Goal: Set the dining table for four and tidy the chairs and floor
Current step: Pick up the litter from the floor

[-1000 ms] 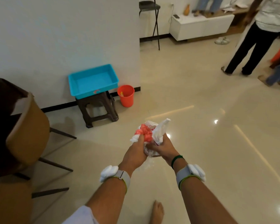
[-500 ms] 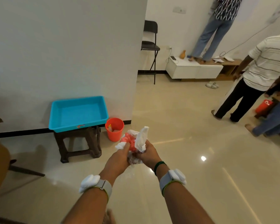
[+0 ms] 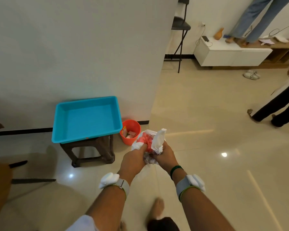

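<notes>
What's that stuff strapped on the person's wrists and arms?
The left hand and right hand are ungloved, forearms bare. Each wrist wears a grey strap edged in green, with a lumpy white pod on its outer side. The right wrist also has a dark green bangle. A pale sleeve shows on the left upper arm.

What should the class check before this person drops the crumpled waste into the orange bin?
1. Both the left hand and the right hand grip the crumpled waste: ok.
2. The orange bin is upright, mouth open: ok.
3. Room in the bin above the scraps: ok.
4. Waste over the bin mouth: not ok, held short of it.
5. The blue tray corner is clear of the bin mouth: cannot tell.
</notes>
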